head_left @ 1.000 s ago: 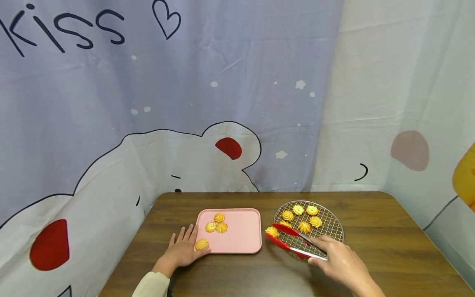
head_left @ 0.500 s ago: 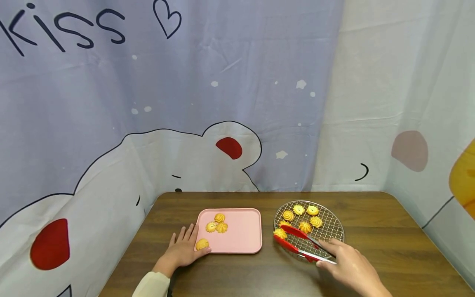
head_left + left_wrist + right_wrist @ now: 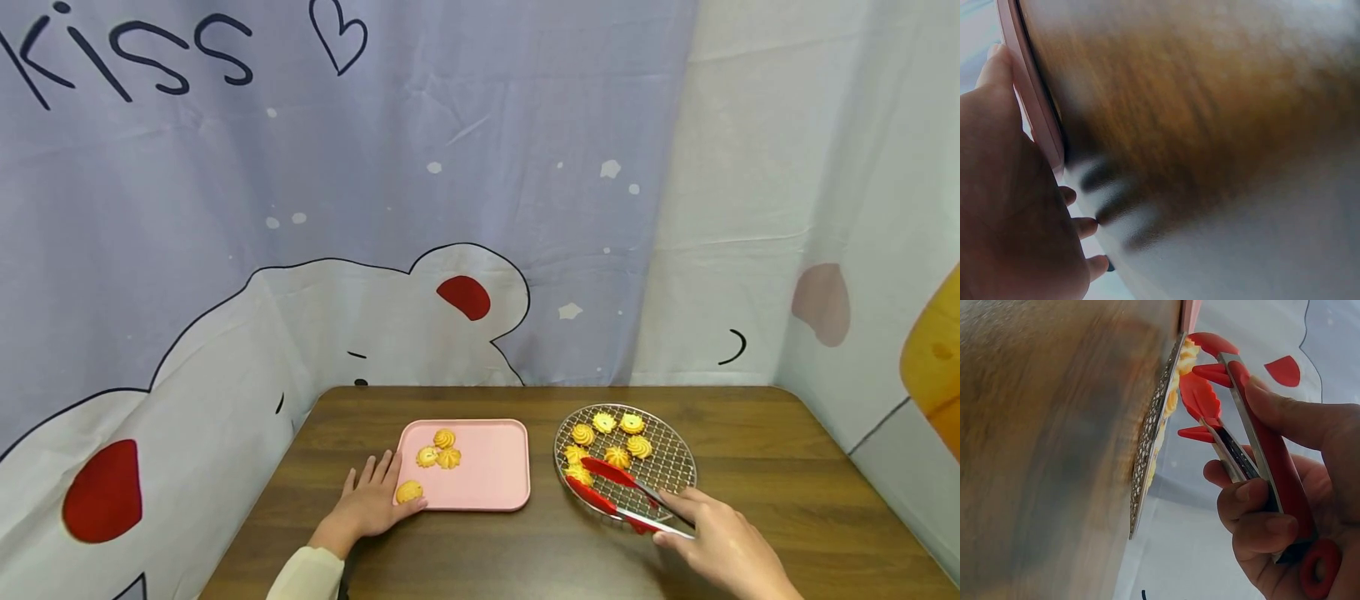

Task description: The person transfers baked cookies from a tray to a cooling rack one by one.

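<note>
While the right hand (image 3: 723, 536) curls round a pair of red-tipped metal tongs (image 3: 600, 501), their long axis slants from its fingers toward the far left corner of the brown wooden tabletop (image 3: 480, 554). Between the parted tips sits a golden, ridged, round cookie (image 3: 578, 475), at the near left rim of a round metal-mesh rack (image 3: 671, 477); whether they grip it cannot be told. Much farther off, the left hand (image 3: 367, 506), fingers straight and spread, touches the near left corner of a pink rectangular tray (image 3: 487, 467).
</note>
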`<state>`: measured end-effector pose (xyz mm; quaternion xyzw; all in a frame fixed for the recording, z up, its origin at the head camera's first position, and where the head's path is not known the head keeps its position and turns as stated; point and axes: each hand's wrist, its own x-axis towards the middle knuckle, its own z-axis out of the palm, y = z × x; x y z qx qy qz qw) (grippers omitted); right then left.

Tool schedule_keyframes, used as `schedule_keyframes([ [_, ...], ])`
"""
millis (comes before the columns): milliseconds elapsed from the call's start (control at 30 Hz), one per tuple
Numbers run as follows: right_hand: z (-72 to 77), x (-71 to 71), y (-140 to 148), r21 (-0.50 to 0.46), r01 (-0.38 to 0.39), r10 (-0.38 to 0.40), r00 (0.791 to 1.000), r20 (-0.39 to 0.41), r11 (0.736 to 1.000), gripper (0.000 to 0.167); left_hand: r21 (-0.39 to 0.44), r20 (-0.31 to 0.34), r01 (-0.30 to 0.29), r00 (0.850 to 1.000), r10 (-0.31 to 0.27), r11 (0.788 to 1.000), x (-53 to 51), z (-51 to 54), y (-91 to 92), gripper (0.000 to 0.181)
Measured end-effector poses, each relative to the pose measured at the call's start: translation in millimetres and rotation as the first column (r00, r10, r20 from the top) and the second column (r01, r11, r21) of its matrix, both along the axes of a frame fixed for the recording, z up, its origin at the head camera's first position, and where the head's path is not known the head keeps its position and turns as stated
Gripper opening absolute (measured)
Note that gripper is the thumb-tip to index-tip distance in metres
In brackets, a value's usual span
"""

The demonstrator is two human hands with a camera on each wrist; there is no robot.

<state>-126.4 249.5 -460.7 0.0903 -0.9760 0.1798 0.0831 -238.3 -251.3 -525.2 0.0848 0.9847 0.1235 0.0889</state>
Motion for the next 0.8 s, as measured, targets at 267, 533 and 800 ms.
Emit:
schedule_keyframes([
  [267, 3.9, 2.5, 6.4, 0.002, 0.017, -0.017, 0.998, 0.057, 1.0, 0.059, -0.005, -0.011, 0.001, 1.0, -0.002, 1.0, -0.4, -1.0, 0.1, 0.109],
  [533, 5.2, 3.9, 1.5, 0.003, -0.004, 0.004, 1.0, 0.018, 1.0, 0.062, 0.006, -0.012, 0.004, 1.0, -0.004, 1.0, -1.4, -2.4, -1.0, 0.111],
  [800, 11.0, -3.1, -18.3, 0.008, -0.037, 0.038, 0.998, -0.046, 0.999, 0.062, 0.026, -0.003, 0.01, 1.0, -0.01, 1.0, 2.2, 4.1, 1.7, 0.109],
])
